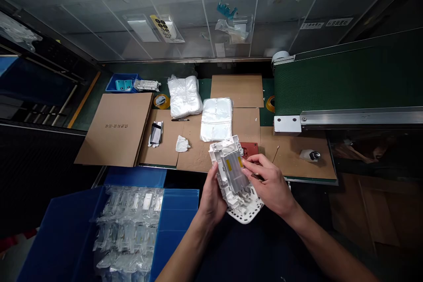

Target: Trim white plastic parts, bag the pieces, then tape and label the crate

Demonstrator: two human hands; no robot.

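My left hand [213,198] is closed round the left edge of a white plastic housing [246,212], which is held tilted in front of me above the table's front edge. A grey, ribbed panel with two yellow strips [229,165] fills the housing's middle, and square holes line its rounded lower end. At the panel's right side, the fingers of my right hand [269,178] are pinched together near the other yellow strip. A slim dark tool [257,177] shows between these fingers; most of it is hidden. Behind the housing lies a red object [250,147], partly covered.
White plastic bags [216,119] lie stacked on cardboard, near a phone [156,133] and a crumpled white glove [182,143]. Flat cartons [112,128] are piled left. A green conveyor belt [346,79] runs at right. Below left, a blue bin [66,229] holds bagged parts [128,229].
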